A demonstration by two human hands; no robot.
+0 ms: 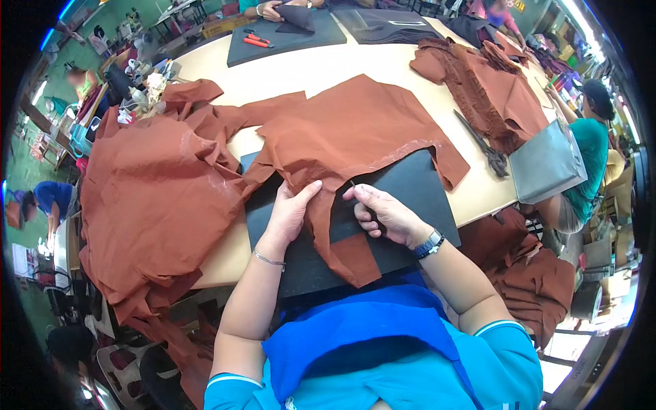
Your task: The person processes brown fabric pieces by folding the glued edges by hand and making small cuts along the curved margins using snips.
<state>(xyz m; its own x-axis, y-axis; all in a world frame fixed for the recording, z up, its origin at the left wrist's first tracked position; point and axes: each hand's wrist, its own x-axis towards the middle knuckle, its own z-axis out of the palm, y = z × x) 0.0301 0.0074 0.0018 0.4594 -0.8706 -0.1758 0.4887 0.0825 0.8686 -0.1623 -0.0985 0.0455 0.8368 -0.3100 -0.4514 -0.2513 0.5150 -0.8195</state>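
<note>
A rust-brown fabric piece (355, 123) lies over a dark board (410, 198) on the pale table, one part hanging toward the person's blue apron. My left hand (292, 208) pinches its edge between thumb and fingers. To the right, my right hand (383, 213) is closed around a small dark thing whose thin tip shows near the fabric edge; most of it is hidden in the fingers. Between the forearms, a squarish brown part (355, 260) rests over the board.
A large brown fabric heap (157, 198) covers the left side. At the right are gathered brown fabric (471, 89), black scissors (482, 143) and a grey box (548, 162). A red cutter (257, 42) lies on a far board (287, 44). Co-workers sit around the table.
</note>
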